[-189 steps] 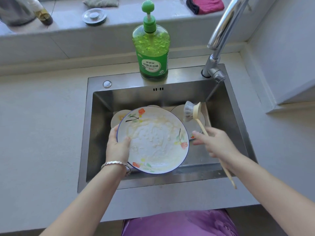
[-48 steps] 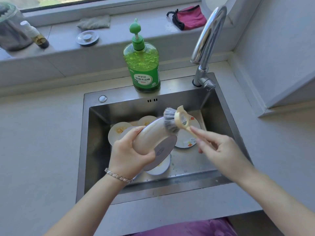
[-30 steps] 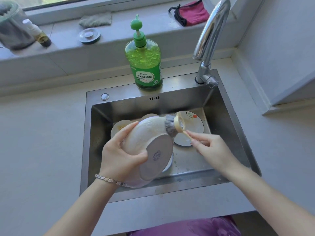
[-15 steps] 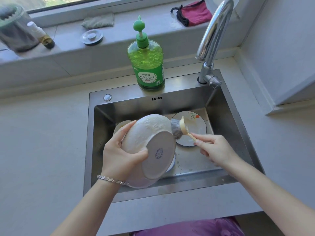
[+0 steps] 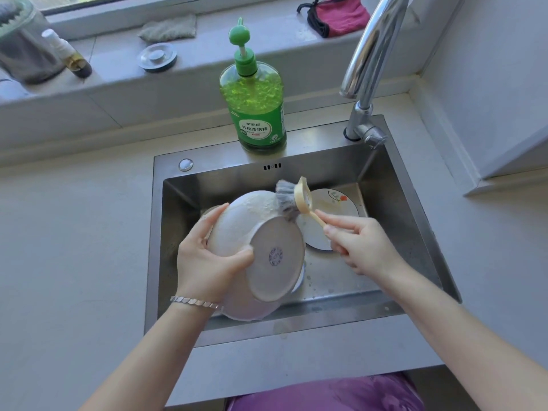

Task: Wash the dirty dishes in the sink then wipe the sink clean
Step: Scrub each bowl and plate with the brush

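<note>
- While the left hand (image 5: 207,262) grips the bowl (image 5: 255,250) underside-up over the sink (image 5: 394,185), the outside is exposed for scrubbing.
- Right hand (image 5: 358,247) pinches brush (image 5: 292,200), bristles on bowl.
- Dirty plate (image 5: 332,203) waits below.

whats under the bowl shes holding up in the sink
Below the bowl, a white dish edge and wet sink floor show. The bowl and left hand cover anything else.

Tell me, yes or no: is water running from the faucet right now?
No, the faucet spout shows no stream, while the right hand scrubs the upturned bowl with the dish brush.
</note>
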